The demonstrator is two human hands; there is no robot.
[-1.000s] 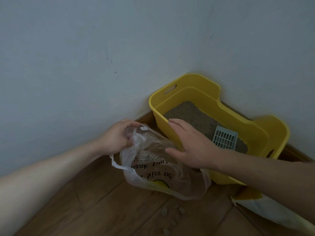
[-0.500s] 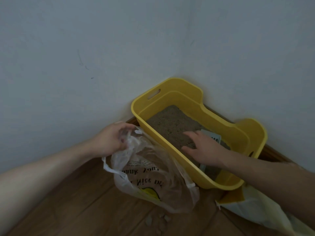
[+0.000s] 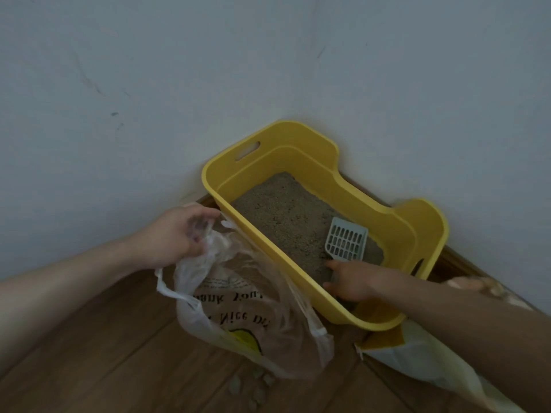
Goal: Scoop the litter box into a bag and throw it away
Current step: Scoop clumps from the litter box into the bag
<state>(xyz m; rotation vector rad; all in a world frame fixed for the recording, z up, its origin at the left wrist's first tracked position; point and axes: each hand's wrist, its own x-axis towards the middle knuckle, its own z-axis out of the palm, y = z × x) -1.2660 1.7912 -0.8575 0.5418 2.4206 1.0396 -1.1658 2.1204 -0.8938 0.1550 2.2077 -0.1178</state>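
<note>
Yellow litter box (image 3: 298, 293) beside plastic bag (image 3: 238, 308)

Two pale grey-blue walls (image 3: 149, 84), scuffed with small dark marks, meet in a corner above a wooden plank floor (image 3: 104, 353) edged by a brown skirting board (image 3: 465, 263), where a few small pebble-like bits (image 3: 256, 386) lie loose and a white-and-yellow sack (image 3: 423, 362) lies at lower right.

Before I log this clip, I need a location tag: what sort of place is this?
Probably a room corner in a home: a yellow litter box sits where two pale walls meet, on wood-plank flooring.
</note>
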